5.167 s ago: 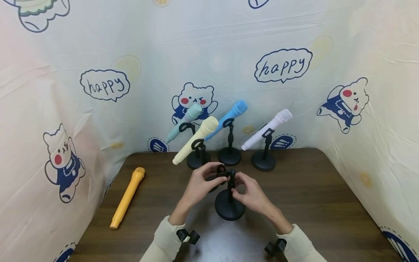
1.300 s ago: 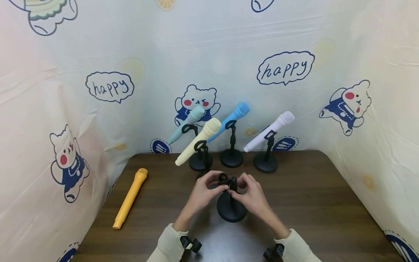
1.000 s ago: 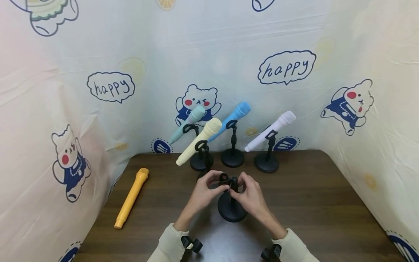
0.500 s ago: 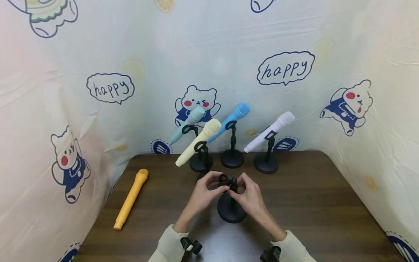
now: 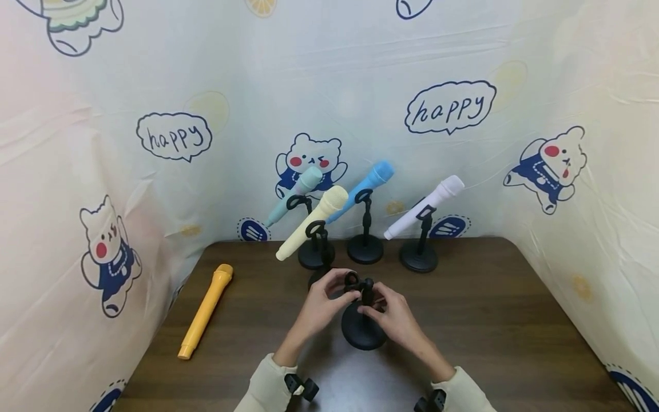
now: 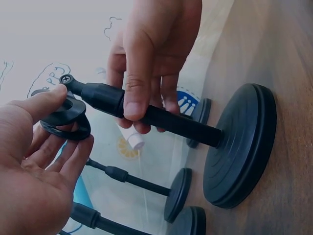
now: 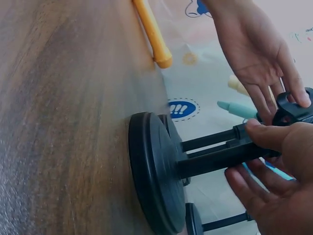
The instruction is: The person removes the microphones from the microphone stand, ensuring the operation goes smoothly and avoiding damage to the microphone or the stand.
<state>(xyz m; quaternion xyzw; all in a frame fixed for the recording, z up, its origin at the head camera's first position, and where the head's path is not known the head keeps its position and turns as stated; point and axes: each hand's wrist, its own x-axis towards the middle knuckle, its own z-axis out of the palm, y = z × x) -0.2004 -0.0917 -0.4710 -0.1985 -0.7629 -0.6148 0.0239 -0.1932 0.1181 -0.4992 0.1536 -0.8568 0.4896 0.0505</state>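
A black microphone stand with a round base stands in the middle of the dark wooden table. My right hand grips its upright post just below the top. My left hand pinches a black ring-shaped clip between thumb and fingers, right at the top end of the post, where a small screw head shows. In the right wrist view the base sits flat on the wood and my left hand holds the clip beyond it.
Several microphones sit on stands along the back: teal, cream, blue, white. A yellow microphone lies on the table at the left. Cartoon-print cloth walls close in the table on three sides.
Both hands have stayed at the top of the stand. My right hand's fingers have slipped a little lower on the post. The stand has not shifted on the table.
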